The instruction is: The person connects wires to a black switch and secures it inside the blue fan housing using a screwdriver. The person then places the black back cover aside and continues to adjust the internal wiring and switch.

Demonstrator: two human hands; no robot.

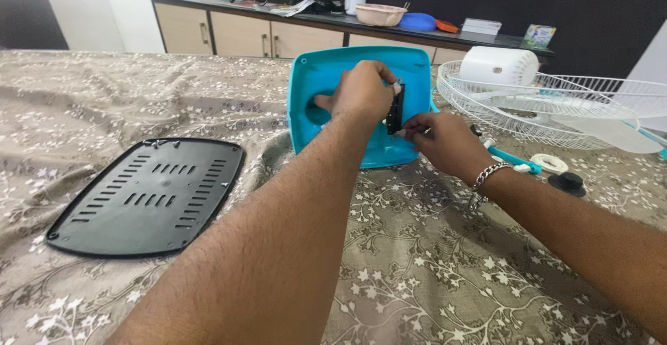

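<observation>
Hands meet at teal plastic base point(326, 81), standing tilted on edge on floral cloth point(431, 268), mid-table. Left hand point(363, 91) closed round top of small black part point(395, 107), thumb thru round opening in base. Right hand point(445, 143) pinches lower end of same part w/ fingertips. Black vented panel point(149, 195) lies flat, well apart to left. White fan grille point(556, 105) at right.

Black vented panel point(147, 195) on floral cloth point(431, 275); white fan grille point(549, 105), black cap point(567, 182) right; pink bowl point(380, 14) on sideboard point(278, 36).
</observation>
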